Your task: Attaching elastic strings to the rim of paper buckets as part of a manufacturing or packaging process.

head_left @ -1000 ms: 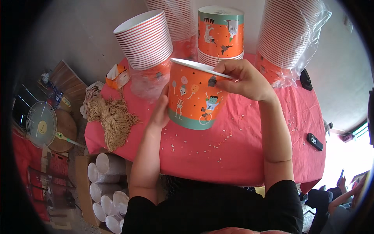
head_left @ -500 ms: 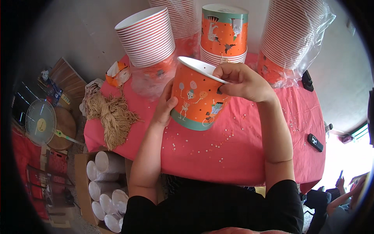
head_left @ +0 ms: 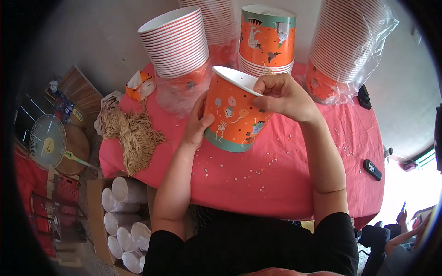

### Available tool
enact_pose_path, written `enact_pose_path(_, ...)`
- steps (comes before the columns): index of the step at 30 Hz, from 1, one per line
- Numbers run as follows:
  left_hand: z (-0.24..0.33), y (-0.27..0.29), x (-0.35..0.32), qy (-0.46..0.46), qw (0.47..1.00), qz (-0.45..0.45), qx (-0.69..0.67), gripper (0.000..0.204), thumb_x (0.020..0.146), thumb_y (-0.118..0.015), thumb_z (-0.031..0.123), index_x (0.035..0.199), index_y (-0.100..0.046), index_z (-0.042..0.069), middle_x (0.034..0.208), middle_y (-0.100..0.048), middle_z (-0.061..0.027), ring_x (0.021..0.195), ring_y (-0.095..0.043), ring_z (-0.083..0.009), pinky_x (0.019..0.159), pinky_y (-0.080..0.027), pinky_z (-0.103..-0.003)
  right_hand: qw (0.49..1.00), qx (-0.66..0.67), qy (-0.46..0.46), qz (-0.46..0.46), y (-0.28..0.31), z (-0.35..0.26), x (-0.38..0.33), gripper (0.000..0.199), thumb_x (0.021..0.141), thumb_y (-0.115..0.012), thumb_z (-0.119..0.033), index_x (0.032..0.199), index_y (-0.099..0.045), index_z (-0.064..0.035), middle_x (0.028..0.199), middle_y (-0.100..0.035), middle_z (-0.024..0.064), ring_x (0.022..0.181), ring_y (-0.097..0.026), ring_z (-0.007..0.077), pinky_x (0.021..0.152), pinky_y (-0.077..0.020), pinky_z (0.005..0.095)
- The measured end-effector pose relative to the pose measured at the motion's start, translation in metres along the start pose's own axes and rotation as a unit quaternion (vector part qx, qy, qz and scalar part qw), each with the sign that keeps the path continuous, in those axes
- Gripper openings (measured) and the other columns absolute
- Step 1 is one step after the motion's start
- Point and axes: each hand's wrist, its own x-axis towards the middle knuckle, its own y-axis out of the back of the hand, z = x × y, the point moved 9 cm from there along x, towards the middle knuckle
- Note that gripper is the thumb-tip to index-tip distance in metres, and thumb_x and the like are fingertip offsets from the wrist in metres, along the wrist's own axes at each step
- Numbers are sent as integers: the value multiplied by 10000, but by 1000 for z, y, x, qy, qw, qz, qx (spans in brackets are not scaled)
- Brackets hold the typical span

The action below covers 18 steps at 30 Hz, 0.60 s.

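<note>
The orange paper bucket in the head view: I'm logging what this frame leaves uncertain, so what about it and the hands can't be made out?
- Head view: the far side of the orange paper bucket faces away.
- The right hand curls over the rim; anything under its fingers is hidden.
- The left hand shows only thumb and back; its fingers are behind the bucket.
- The cardboard box of white rolls darkens toward the picture's rim.

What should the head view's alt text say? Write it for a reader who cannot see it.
Both hands tilt an orange paper bucket over a pink table: left hand on its side, right hand at its rim. Stacks of buckets stand behind, with tan string at left.
</note>
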Motion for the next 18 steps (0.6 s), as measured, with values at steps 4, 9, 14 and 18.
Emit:
enact_pose_path(4,-6,2,1,5,1000,-5,-13,1095,675,-765,645,1453,-312,21,1428,-407,-126,1342,-375,-230,1115,-297,-392,1000,-3,3,-29,-1,2,-2,128,789,-654,39,893,-600,-13,858,-605,-22,823,-572,45,726,-468,223)
enact_pose_path(9,-10,-1,0,19,998,-15,-56,1099,690,-759,640,1470,-286,26,1456,-380,-131,1358,-361,-233,1128,-289,-394,996,-66,33,-46,-8,-13,-7,227,769,-637,83,973,-588,-5,928,-603,-17,932,-569,67,801,-470,238)
enact_pose_path(14,-8,3,4,-17,998,-23,-49,912,774,-742,430,1465,-305,28,1464,-384,-117,1363,-360,-235,1129,-291,-376,982,-176,7,-60,-18,-16,-14,250,776,-639,71,1007,-584,-7,899,-603,-13,906,-573,75,777,-476,244)
enact_pose_path(18,-5,13,8,-22,998,21,-47,660,848,-644,239,1414,-390,17,1408,-458,-111,1322,-417,-220,1104,-328,-363,942,-331,22,-48,-31,-12,-15,282,767,-685,24,1025,-579,-14,831,-605,37,807,-595,113,707,-494,274)
